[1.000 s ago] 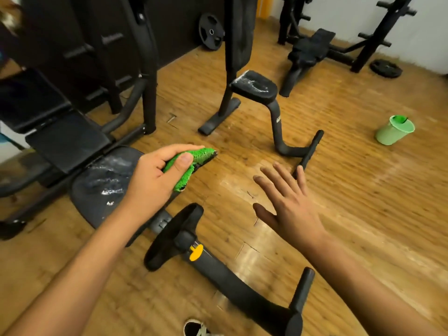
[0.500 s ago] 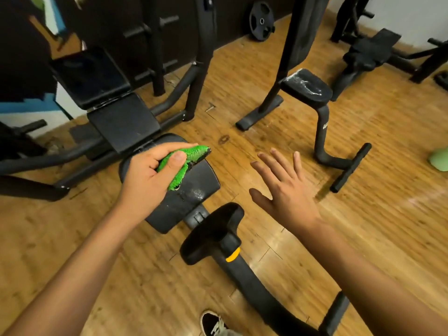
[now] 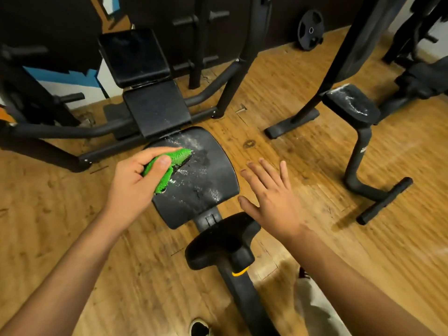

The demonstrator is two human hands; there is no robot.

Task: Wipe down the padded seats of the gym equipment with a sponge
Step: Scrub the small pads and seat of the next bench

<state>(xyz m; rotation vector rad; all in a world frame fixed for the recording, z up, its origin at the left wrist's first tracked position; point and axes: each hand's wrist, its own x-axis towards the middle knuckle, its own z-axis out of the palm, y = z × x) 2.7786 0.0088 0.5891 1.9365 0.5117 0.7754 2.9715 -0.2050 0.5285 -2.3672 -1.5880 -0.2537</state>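
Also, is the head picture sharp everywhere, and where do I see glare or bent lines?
Head view, middle: the seat pad and the green sponge in the left hand are fairly sharp. Head view, lower edge: the shoe is smeared. Head view, right: a pale sheen lies on the wooden floor. Head view, edges: the upright post leans outward, likely lens distortion.

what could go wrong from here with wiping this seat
The left hand grips the green sponge bunched up, so little of it may meet the padded seat, and the white residue could just smear.
Residue lies near the seat's far edge; a push could send it onto the wooden floor, perhaps making it slippery.
The second seat, further right, also bears white streaks and could be missed.
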